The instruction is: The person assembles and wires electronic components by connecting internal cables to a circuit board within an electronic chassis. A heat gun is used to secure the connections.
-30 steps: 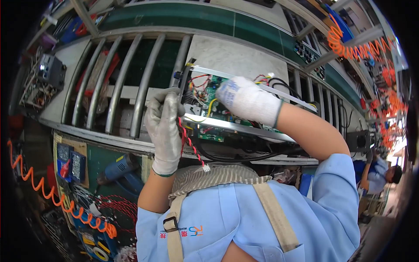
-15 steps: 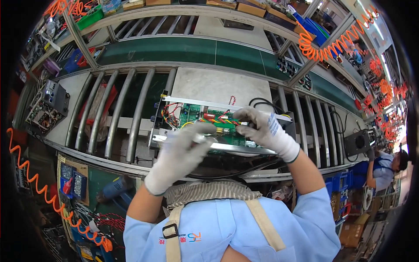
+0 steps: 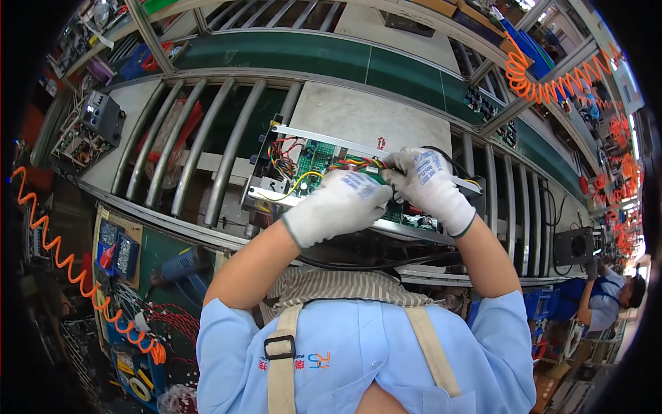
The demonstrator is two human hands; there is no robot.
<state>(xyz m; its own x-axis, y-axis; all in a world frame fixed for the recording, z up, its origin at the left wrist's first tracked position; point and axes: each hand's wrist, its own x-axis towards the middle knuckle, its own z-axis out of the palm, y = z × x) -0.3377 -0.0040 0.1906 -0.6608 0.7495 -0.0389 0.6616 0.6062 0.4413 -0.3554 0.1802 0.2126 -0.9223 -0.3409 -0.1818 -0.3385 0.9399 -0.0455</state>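
Note:
An open metal chassis (image 3: 314, 136) with a green circuit board (image 3: 314, 157) inside lies across the conveyor in front of me. Red, black and yellow wires (image 3: 281, 160) bunch at its left end, and more twisted wires run toward my hands. My left hand (image 3: 341, 207), in a white glove, reaches over the near rail with its fingers curled in. Close beside it, my right hand (image 3: 427, 181), also gloved, pinches at the wire bundle over the board. The fingertips of both hands almost meet, and whatever they grip is hidden.
Metal rollers (image 3: 196, 148) flank a pale board (image 3: 358, 110) under the chassis. Another opened unit (image 3: 100, 117) stands far left, and a dark box (image 3: 574, 246) sits to the right. Coiled orange hoses (image 3: 58, 252) hang at both sides. A co-worker (image 3: 607, 297) is at the right.
My left hand has moved right and in over the chassis, beside my right hand. Its fingers, blurred before, are now curled. The whole view has shifted slightly.

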